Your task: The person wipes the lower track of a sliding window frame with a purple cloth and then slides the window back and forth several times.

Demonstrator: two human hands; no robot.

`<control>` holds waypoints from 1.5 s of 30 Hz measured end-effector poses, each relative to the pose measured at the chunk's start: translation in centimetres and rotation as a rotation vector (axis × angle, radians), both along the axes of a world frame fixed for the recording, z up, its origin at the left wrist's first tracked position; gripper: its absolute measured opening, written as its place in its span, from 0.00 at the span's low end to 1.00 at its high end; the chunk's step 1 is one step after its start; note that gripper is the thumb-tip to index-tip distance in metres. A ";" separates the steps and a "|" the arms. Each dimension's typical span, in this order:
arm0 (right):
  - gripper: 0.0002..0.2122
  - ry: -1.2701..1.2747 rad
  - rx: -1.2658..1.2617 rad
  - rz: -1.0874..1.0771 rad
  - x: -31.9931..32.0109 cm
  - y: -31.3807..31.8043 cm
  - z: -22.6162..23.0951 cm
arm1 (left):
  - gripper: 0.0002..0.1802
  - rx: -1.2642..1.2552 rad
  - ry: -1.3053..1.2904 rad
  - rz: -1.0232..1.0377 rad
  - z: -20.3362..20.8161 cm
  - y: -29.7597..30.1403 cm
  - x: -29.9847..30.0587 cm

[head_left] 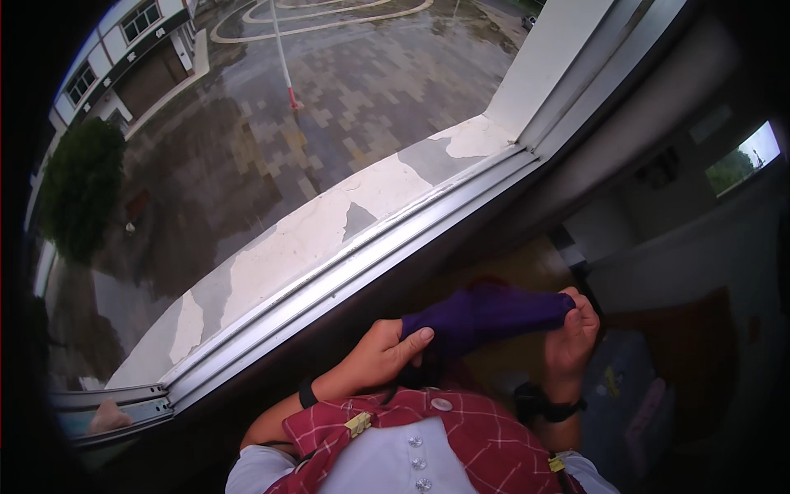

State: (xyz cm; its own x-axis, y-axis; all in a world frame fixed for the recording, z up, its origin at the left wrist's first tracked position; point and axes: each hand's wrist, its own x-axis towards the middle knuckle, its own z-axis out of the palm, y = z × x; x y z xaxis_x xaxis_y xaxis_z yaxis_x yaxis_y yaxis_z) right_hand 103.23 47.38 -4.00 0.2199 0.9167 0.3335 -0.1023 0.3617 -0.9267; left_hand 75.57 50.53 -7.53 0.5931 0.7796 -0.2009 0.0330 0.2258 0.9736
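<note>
A purple cloth (485, 319) is stretched between my two hands, just inside the window. My left hand (380, 356) grips its left end, the thumb lying over the fabric and the other fingers mostly hidden behind it. My right hand (573, 333) pinches the narrow right end between thumb and fingers. The cloth hangs a little slack near my left hand and tapers toward the right. A dark band circles my left wrist, and a black watch-like band (545, 403) is on the right one.
The metal window track (346, 276) runs diagonally before me, beside an outer ledge (280, 247) with peeling paint. Far below lie a wet paved yard, a pole (281, 58) and a tree (82, 185). A skin-coloured shape (109, 418) sits by the frame's lower left. A grey-blue object (613, 395) stands at right.
</note>
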 end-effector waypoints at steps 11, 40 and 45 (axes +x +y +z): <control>0.18 0.046 0.141 0.091 -3.7 2.0 2.4 | 0.27 0.113 -0.010 0.161 -0.2 1.2 -1.0; 0.08 0.367 -0.174 0.229 -7.4 5.6 2.1 | 0.19 0.283 -0.281 -0.341 -2.2 2.5 4.1; 0.07 0.134 -0.265 0.081 -4.7 9.3 2.5 | 0.15 0.027 -0.381 -0.390 -0.8 4.1 7.5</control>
